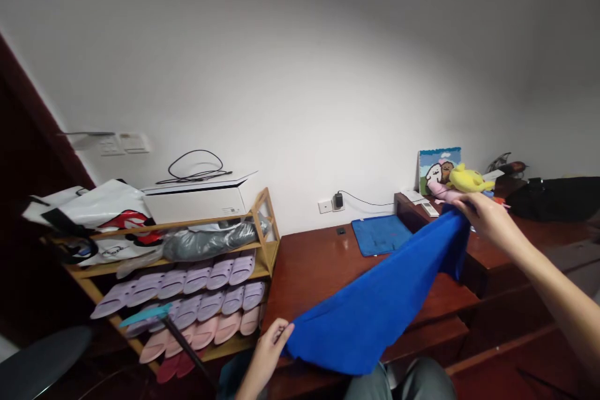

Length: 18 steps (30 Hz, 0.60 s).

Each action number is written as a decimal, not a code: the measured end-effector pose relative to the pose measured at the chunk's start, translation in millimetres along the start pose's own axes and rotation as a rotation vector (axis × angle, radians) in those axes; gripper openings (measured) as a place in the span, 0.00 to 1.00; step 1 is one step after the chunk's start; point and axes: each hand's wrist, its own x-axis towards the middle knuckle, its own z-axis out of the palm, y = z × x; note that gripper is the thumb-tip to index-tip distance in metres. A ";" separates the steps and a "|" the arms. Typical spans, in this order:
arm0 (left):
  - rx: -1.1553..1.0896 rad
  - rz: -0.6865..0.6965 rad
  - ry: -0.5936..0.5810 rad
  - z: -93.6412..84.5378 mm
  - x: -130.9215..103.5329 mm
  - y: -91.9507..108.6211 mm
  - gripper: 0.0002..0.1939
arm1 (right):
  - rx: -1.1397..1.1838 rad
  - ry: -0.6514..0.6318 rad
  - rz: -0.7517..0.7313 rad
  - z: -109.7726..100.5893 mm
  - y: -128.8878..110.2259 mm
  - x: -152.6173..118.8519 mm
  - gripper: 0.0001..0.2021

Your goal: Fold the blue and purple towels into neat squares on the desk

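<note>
A blue cloth (370, 306) is stretched slantwise between my two hands, above the reddish-brown desk (304, 269) and my knees. My left hand (272, 342) pinches its lower left corner near the desk's left front edge. Higher up at the right, my right hand (475, 209) grips the upper corner, and part of the cloth hangs down below it. Another blue cloth (382, 234) lies flat on the desk near the wall, partly covered by the held one.
Left of the desk stands a wooden rack (267, 244) with several slippers (197, 278), a white box (197, 201) and bags. On the right surface are a yellow plush toy (469, 180), a picture (438, 169) and a black bag (557, 199). A plug (338, 200) sits in the wall.
</note>
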 end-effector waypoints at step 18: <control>0.178 -0.108 -0.250 -91.3 2.2 22.7 0.27 | 0.352 -0.474 0.589 20.9 90.5 -174.4 0.32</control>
